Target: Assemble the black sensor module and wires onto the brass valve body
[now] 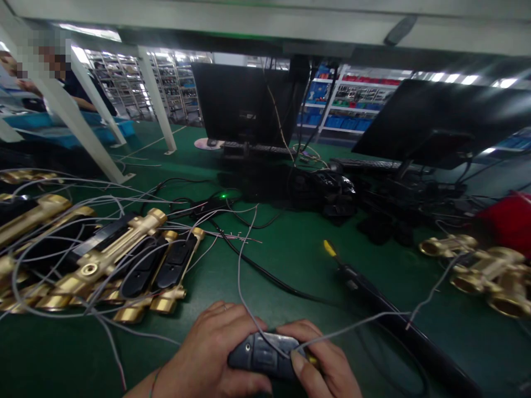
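Note:
Both my hands hold a brass part with a black module point(265, 354) at the bottom middle, low over the green table. My left hand point(219, 348) wraps round its left end, with the thumb along the near side. On the right end, my right hand point(321, 356) presses its thumb near a grey cable point(352, 329) that comes off the module. Just a little brass shows beside the right thumb. Several brass parts with black modules and grey cables point(112, 249) lie to the left.
A black tool with a yellow tip point(329, 247) lies right of centre. Brass fittings point(487, 271) and a red object point(508, 221) are at the right. Two monitors point(244, 105) stand behind, above dark cables. A person point(89, 88) is at the back left beside blue bins point(116, 130).

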Demonstrator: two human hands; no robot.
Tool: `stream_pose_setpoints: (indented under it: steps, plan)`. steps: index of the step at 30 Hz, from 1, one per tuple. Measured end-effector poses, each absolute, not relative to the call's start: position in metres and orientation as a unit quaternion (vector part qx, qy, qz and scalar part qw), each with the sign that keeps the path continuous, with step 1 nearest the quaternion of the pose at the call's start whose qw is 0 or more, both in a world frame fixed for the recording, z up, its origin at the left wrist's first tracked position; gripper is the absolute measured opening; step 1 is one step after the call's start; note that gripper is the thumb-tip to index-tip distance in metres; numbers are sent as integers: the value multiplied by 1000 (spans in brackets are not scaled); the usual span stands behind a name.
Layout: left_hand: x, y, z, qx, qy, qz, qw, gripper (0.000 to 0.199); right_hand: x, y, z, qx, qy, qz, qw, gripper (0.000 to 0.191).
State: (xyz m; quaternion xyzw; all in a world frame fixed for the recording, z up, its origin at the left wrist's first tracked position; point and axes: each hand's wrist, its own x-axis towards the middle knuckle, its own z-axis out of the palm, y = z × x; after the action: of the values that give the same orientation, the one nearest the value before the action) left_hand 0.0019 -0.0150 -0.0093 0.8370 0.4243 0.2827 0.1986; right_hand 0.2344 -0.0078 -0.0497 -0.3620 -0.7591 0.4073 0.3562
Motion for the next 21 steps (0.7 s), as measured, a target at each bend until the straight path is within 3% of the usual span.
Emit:
stream_pose_setpoints:
  steps: [9, 14, 17, 21]
  plan:
    - [4, -17, -12, 832, 429, 287, 203, 49, 234, -11, -52, -348, -737, 451, 365, 26]
    - [3, -17, -15, 839, 431, 284, 173, 49, 236, -12, -45, -335, -712, 510, 347, 40]
    - [2, -17, -15, 844, 422, 287, 165, 49, 238, -12, -44, -331, -709, 533, 321, 33]
    - [2, -17, -14, 851, 412, 286, 154, 48, 244, -11, -48, -329, -726, 515, 317, 38]
